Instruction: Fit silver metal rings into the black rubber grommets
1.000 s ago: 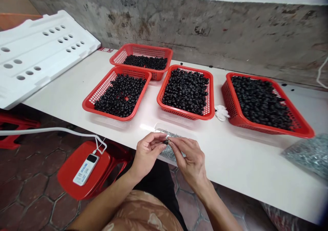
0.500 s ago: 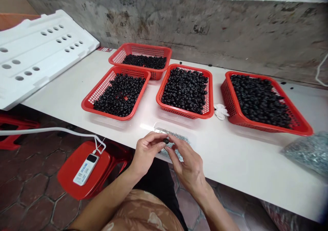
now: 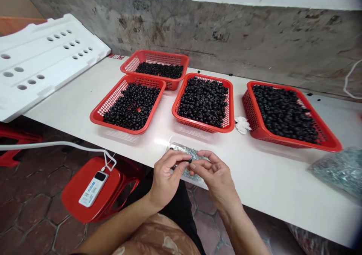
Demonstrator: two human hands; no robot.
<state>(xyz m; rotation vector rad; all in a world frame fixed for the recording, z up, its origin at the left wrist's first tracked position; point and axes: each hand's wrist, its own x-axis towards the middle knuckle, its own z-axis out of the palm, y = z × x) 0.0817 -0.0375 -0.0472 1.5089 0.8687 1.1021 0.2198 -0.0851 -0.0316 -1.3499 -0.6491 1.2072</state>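
My left hand (image 3: 167,174) pinches a small round black part (image 3: 190,160) between thumb and index finger. Close against it is my right hand (image 3: 213,172), its thumb and index fingertips pressed together at the part's right side. Whatever those right fingertips hold is too small and hidden to name. Beneath both hands sits a clear plastic tray (image 3: 168,145) of small shiny metal pieces (image 3: 183,148), partly covered by the fingers. Another black part shows under my left fingers, at the tray's left side.
Red baskets of black parts stand on the white table (image 3: 271,176): a left one (image 3: 96,117), a middle one (image 3: 232,108), a right one (image 3: 254,112) and a rear one (image 3: 185,61). A bag of metal pieces (image 3: 339,170) lies right. A power bank (image 3: 94,189) rests on a red stool (image 3: 70,206).
My hands have shifted slightly right and down, with the black part now turned and held lower. My right fingers have curled in closer, and more of the tray shows.
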